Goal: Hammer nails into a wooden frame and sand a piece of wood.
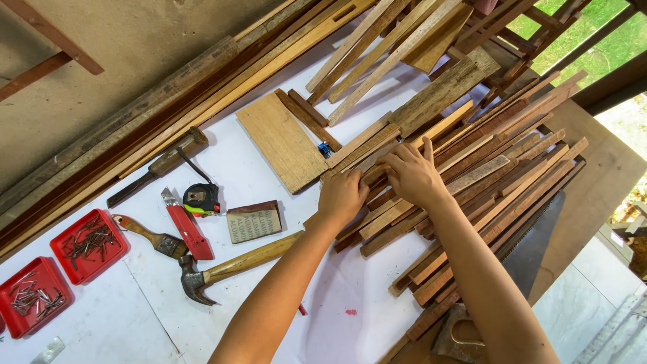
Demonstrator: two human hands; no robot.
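Note:
My left hand (342,197) rests palm down on the near ends of a pile of short wooden strips (485,168), fingers curled over them. Just beside it, my right hand (411,174) lies on the same pile with its fingers spread across several strips. Whether either hand grips a strip or only presses on it is unclear. The strips lie side by side on a white table top (256,162). A flat wooden board (282,140) sits just left of the hands.
A claw hammer (236,263), red utility knife (189,229), tape measure (201,198), small box (253,221), chisel (158,165) and two red trays of nails (87,244) lie to the left. A hand saw (519,269) lies under the pile. Long planks (168,87) line the far edge.

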